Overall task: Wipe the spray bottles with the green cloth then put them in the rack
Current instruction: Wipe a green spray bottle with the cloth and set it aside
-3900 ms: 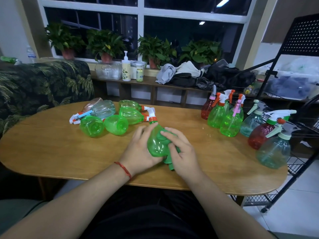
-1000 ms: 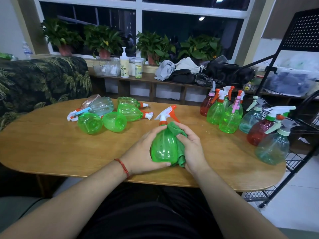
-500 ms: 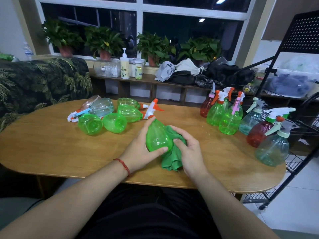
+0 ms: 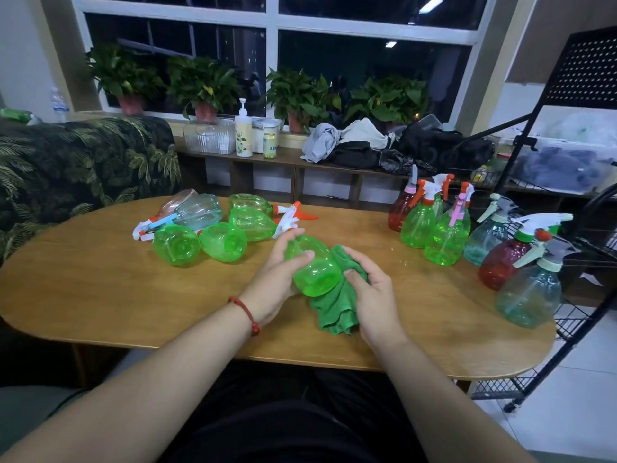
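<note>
While the left hand (image 4: 273,282) is gripping a green spray bottle (image 4: 314,265) tipped on its side just above the worktop (image 4: 100,295), its fingers are curling round the body and its thumb is lying across the top. The bottle's base is facing the camera, and its white-and-orange trigger head (image 4: 289,224) is pointing away. The right hand (image 4: 374,295) is pressing a green cloth (image 4: 334,309) against the bottle's right side, its fingers bunching the fabric, and the loose end is trailing onto the worktop. Several bottles (image 4: 200,235) are lying clustered at the far left. Other bottles (image 4: 447,235) are standing upright at the right, beside a black metal rack (image 4: 584,68).
</note>
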The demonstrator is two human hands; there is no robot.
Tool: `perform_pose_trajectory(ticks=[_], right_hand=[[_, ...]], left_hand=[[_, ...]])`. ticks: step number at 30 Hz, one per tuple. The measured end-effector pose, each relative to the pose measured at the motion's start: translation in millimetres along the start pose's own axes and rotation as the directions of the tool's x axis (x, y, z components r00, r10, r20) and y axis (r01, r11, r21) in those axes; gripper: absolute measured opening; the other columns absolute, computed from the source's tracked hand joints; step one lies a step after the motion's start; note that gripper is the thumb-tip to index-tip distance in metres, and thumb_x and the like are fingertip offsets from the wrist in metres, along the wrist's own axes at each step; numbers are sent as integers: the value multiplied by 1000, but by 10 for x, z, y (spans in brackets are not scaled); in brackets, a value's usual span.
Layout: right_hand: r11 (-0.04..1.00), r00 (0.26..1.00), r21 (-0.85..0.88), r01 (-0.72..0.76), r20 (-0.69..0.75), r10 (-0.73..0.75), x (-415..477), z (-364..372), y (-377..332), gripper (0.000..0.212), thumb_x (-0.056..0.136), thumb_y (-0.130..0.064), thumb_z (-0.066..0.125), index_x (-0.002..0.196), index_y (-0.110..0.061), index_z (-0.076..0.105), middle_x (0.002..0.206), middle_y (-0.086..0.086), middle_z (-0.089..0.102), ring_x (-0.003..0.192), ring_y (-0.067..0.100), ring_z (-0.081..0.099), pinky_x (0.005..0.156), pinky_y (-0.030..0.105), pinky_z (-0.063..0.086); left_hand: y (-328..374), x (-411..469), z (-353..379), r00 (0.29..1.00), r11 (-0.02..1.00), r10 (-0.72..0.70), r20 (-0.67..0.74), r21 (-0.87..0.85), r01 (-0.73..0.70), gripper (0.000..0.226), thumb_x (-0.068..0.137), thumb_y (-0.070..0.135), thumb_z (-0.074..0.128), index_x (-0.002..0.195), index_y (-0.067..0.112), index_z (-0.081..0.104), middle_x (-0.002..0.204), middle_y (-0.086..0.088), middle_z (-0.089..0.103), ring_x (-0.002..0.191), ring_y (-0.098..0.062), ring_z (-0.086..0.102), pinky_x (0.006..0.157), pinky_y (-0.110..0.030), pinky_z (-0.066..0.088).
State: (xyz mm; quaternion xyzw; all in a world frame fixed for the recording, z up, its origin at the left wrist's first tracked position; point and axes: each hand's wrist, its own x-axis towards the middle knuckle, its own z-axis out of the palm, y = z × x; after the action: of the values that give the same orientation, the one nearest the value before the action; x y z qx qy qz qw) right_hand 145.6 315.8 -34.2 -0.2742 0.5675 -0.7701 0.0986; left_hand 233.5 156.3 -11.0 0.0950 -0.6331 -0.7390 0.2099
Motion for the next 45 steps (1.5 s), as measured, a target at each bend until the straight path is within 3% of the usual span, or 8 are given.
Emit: perform_pose_trajectory(ticks=[4, 8, 12, 18, 21, 26, 37, 45], right_hand=[[963, 984, -205, 177, 16, -177, -12, -16, 14, 51, 101, 13, 51, 127, -23, 77, 133, -3, 74, 130, 18, 66, 118, 49, 48], [687, 836, -482, 544, 241, -493, -78, 27, 74, 56, 91, 20, 53, 128, -15, 77, 144, -1, 64, 141, 18, 57, 120, 39, 45], [481, 695, -507, 715, 444, -565, -93, 73, 130, 52, 91, 18, 56, 129, -12, 77, 150, 4, 59, 149, 29, 48, 124, 43, 39], [862, 934, -364, 353, 84, -347, -84, 75, -24, 60, 102, 12, 52, 141, -30, 66, 150, -16, 61, 145, 7, 51, 124, 30, 39], [999, 998, 10, 36, -45, -35, -6, 66, -57, 46, 111, -1, 47, 145, -28, 63, 141, -10, 70, 135, 14, 63, 120, 42, 47], [837, 934, 422, -348, 78, 349, -2, 5, -175, 43, 112, -7, 33, 140, -10, 66, 134, 23, 71, 122, 38, 71, 101, 48, 60], [827, 922, 415, -379, 92, 376, 27, -20, -172, 39, 110, -9, 42, 141, -6, 65, 137, 25, 69, 128, 40, 68, 110, 52, 54], [856, 924, 349, -382, 159, 347, -13, -51, -208, 40, 109, -8, 42, 142, -8, 66, 138, 25, 68, 129, 44, 65, 114, 58, 49]], left_hand=[[44, 47, -8, 999, 1000, -20, -32, 20, 21, 48, 95, 23, 79, 138, 35, 60, 144, -7, 63, 117, -29, 73, 98, -61, 59], [119, 91, 19, 990, 977, 72, -118, 210, -46, 47, 91, 37, 84, 133, 40, 62, 137, 11, 60, 120, -12, 61, 98, -37, 52], [164, 120, -1, 984, 990, 66, -167, 137, -43, 45, 89, 32, 85, 129, 37, 63, 127, 6, 64, 108, -5, 63, 82, -29, 52], [24, 12, 137, 942, 984, 176, -286, 84, -158, 66, 64, 55, 97, 119, 50, 61, 132, -6, 69, 118, -37, 70, 99, -68, 55], [-13, -91, 296, 887, 919, 370, -277, 245, -307, 64, 75, 49, 92, 127, 44, 54, 131, -1, 65, 120, -27, 66, 106, -53, 53], [-23, -115, 419, 779, 628, 626, -7, 597, -499, 67, 80, 24, 92, 128, 40, 48, 128, 3, 47, 125, 1, 50, 109, -14, 36], [-76, -213, 432, 744, 569, 667, 28, 625, -534, 67, 80, 11, 90, 129, 31, 49, 130, -5, 49, 125, 13, 44, 107, -5, 29], [166, 94, 257, 729, 572, 683, -31, 644, -509, 64, 86, 16, 85, 139, 22, 51, 137, -2, 49, 131, -4, 48, 118, -22, 35]])
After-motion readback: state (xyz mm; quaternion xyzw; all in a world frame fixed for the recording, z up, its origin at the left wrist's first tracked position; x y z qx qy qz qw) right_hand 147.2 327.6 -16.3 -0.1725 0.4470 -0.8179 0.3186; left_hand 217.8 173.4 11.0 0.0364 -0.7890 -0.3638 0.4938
